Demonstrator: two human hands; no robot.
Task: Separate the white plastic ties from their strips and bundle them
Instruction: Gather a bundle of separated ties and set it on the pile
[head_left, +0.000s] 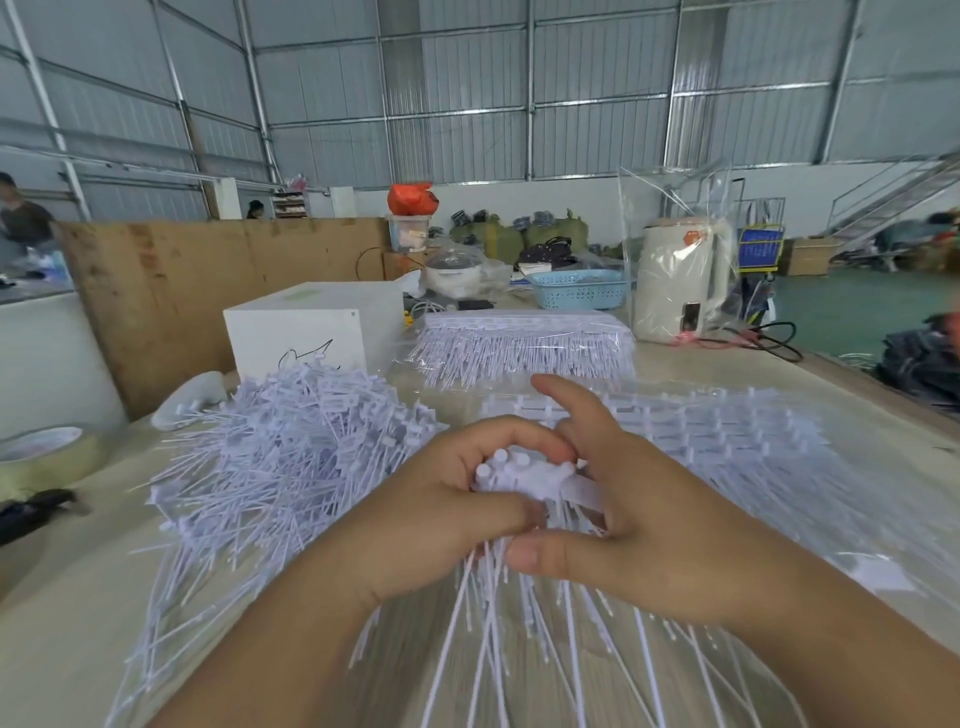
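While fingers (519, 441) curl, ties (524, 475) between

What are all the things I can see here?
loose ties pile: many, white, table left
held ties: one bunch, white, between both hands
tie strips: several, white, table right
wrapped strips: one stack, white, farther back
box: one, white, behind pile
basket: one, blue, far table
kettle: one, cream, bagged, right rear
tape roll: one, left edge
left hand: grips bunch
right hand: grips bunch
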